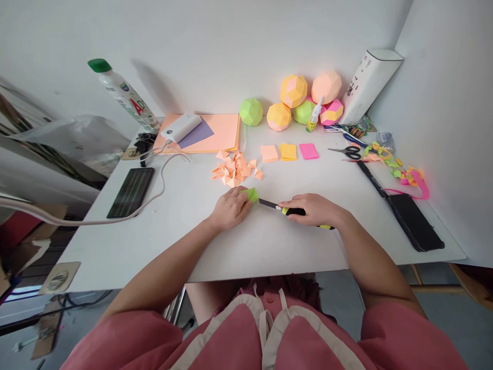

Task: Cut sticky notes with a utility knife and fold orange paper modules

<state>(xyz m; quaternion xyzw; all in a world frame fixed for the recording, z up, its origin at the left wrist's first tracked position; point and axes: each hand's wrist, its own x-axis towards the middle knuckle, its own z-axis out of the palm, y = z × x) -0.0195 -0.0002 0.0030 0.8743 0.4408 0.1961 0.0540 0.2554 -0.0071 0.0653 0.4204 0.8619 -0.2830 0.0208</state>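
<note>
My left hand (pixel 231 208) is closed on a small piece of folded green paper (pixel 251 195), pinning it near the middle of the table. Wrapped round the yellow and black handle of a utility knife (pixel 295 211) is my right hand (pixel 314 208). The knife's dark blade points left, its tip right by the paper's edge; whether they touch, I cannot tell. Just beyond my left hand lies a heap of folded peach paper pieces (pixel 233 168). Small peach (pixel 269 153), orange (pixel 288 151) and pink (pixel 308 151) paper squares lie in a row behind the knife.
Faceted paper balls (pixel 294 91) and a glue bottle (pixel 314 115) stand by the wall. Scissors (pixel 350 150), paper scraps and a black case (pixel 414 221) lie right. A phone (pixel 131 192), a cable, a power bank (pixel 181 127) on peach sheets (pixel 225 131) and a spray can (pixel 125 97) are left.
</note>
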